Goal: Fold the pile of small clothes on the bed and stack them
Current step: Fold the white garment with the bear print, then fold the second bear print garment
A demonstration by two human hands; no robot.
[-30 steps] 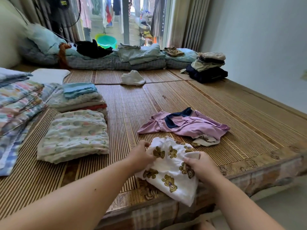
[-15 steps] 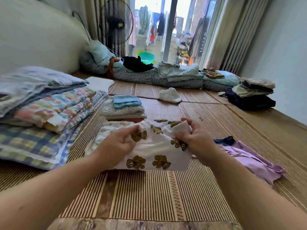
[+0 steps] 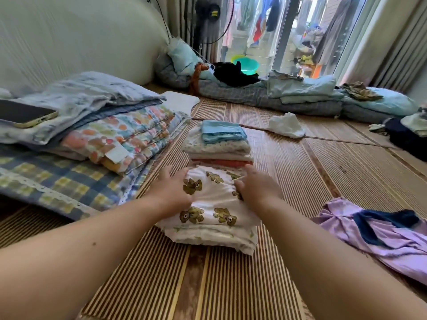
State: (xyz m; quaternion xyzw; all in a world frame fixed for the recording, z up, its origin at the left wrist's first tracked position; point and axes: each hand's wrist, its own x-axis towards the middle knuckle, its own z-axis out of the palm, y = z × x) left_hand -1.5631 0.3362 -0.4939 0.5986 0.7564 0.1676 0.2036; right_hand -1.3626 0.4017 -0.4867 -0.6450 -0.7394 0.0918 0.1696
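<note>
**Soft cloth on a ribbed mat**

Your bear-print cloth (image 3: 208, 204) is soft, matt fabric. Under it, the bamboo mat (image 3: 300, 169) is hard, finely ribbed and faintly shiny. The lilac garment (image 3: 381, 239) looks thin and smooth. The checked quilt (image 3: 57, 188) is matt cloth edged with lace. The phone (image 3: 25, 114) is glossy, and the teal basin (image 3: 246, 65) looks like smooth plastic.

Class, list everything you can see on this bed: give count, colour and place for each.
white bear-print folded garment: one, brown bears, centre, atop floral folded cloth
stack of folded clothes: one, blue on top, behind it
purple garment with navy collar: one, unfolded, right
crumpled white cloth: one, beyond the stack
dark phone in yellow case: one, on folded quilts, left
left hand, right hand: two, bare, holding the garment's edges
</note>
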